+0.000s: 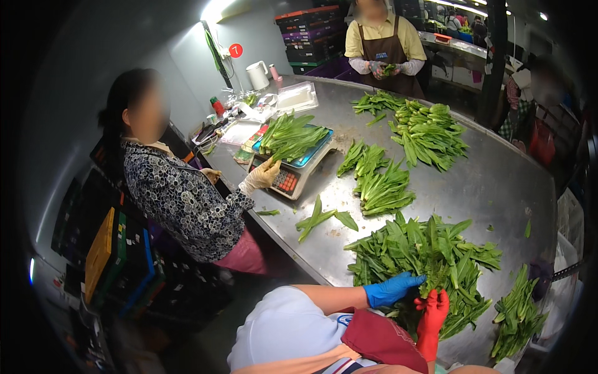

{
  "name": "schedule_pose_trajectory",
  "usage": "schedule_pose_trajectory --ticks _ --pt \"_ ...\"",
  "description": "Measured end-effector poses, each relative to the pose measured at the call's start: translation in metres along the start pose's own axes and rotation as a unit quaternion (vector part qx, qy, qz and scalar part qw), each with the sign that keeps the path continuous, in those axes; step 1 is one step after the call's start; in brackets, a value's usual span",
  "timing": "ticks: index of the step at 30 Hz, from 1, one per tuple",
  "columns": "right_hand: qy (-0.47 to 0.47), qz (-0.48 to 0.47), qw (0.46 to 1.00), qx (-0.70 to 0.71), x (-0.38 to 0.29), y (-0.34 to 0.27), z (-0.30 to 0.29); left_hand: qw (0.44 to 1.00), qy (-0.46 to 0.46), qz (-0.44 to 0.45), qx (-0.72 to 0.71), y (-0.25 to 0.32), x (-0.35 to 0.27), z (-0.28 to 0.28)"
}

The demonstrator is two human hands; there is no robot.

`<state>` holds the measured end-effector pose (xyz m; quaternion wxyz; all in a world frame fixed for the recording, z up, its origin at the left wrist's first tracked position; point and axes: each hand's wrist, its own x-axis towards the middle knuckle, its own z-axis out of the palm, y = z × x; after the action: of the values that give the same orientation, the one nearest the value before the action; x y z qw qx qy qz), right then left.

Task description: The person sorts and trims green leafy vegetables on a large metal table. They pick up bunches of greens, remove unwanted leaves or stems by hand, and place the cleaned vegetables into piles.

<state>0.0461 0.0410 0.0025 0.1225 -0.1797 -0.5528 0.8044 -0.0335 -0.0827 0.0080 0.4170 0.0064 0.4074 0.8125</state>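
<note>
My left hand (395,290), in a blue glove, reaches in from the left over a large heap of long leafy greens (402,248). Its fingertips touch the leaves beside a small upright bunch (436,276); whether they grip it is unclear. My right hand (432,311), gloved in red, has its fingers bent around the lower end of that bunch, just right of my left hand. A smaller pile of greens (518,313) lies at the right, near the table's edge. Beyond the heap, more bunches (385,189) lie on the metal table (504,187).
At the left, a person (187,196) touches greens (294,138) on a digital scale (289,175). Another person (385,51) stands across the table holding greens. Loose leaves (322,217), plastic trays (296,97), a white kettle (257,75) and stacked crates (310,39) are around.
</note>
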Motion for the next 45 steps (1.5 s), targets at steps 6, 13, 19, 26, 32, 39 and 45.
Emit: schedule_pose_trajectory --ticks 6,13,19,26,32,39,45 --pt "0.029 0.011 0.999 0.018 0.002 -0.009 -0.001 0.998 0.022 -0.011 0.066 0.008 0.005 0.01" --pt "0.032 0.015 0.999 0.027 0.007 -0.011 -0.005 0.996 0.014 -0.004 0.086 0.029 0.002 0.033" --pt "0.047 0.037 0.998 0.032 0.005 -0.019 -0.002 0.985 0.035 -0.023 0.168 0.04 0.003 0.037" --pt "0.05 0.055 0.997 0.028 0.005 -0.017 -0.002 0.976 0.071 -0.036 0.204 0.034 0.011 0.031" --pt "0.033 0.089 0.995 0.035 0.005 -0.012 -0.007 0.975 0.032 -0.039 0.217 0.022 0.022 0.019" --pt "0.03 0.034 0.996 0.074 0.008 -0.008 -0.016 0.99 -0.119 -0.067 0.017 0.022 0.021 0.027" --pt "0.048 0.001 0.994 0.102 0.009 -0.023 -0.009 0.995 -0.077 -0.027 0.049 -0.009 0.023 0.009"
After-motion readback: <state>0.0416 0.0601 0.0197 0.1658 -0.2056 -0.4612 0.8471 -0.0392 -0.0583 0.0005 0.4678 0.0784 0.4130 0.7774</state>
